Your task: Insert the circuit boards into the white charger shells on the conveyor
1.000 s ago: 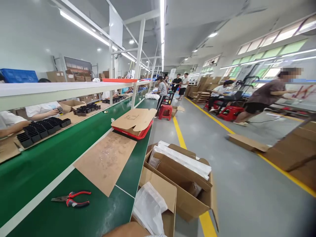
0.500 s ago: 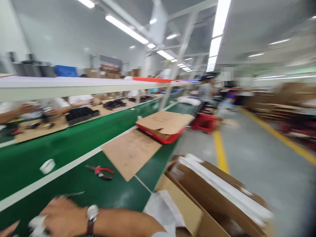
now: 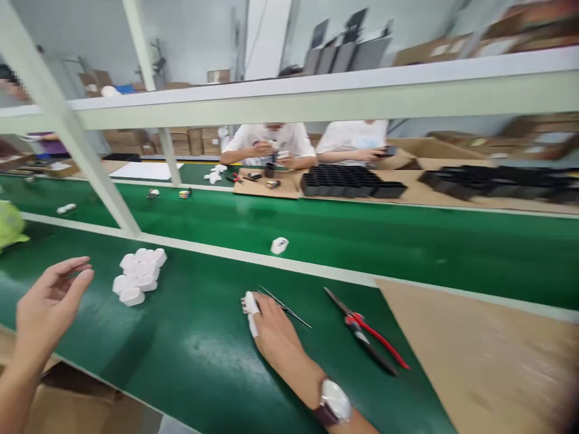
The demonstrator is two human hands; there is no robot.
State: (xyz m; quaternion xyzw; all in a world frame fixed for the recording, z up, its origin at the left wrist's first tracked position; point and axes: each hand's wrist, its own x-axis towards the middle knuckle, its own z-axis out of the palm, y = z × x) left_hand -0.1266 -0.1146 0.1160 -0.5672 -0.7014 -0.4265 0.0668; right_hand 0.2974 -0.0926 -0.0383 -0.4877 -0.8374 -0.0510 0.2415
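Observation:
My right hand [image 3: 277,337], with a watch on the wrist, lies flat on the green table, fingers stretched forward and white covers on two fingertips. Its tips touch the near end of thin metal tweezers [image 3: 286,308]. Red-handled pliers [image 3: 367,333] lie just right of it. My left hand [image 3: 47,300] hovers open above the table's near edge, fingers apart and empty. A pile of small white parts [image 3: 138,276] sits just right of that hand. One more white part [image 3: 279,245] rests on the white strip beyond.
A brown cardboard sheet [image 3: 488,352] covers the table at the right. A slanted white post [image 3: 90,160] rises at the left under an overhead shelf [image 3: 344,93]. Across the green belt [image 3: 362,232], two people in white shirts handle black trays [image 3: 350,181].
My view has swung left from the aisle and boxes to face the table. My right hand now rests by the tweezers, and my left hand has come into view.

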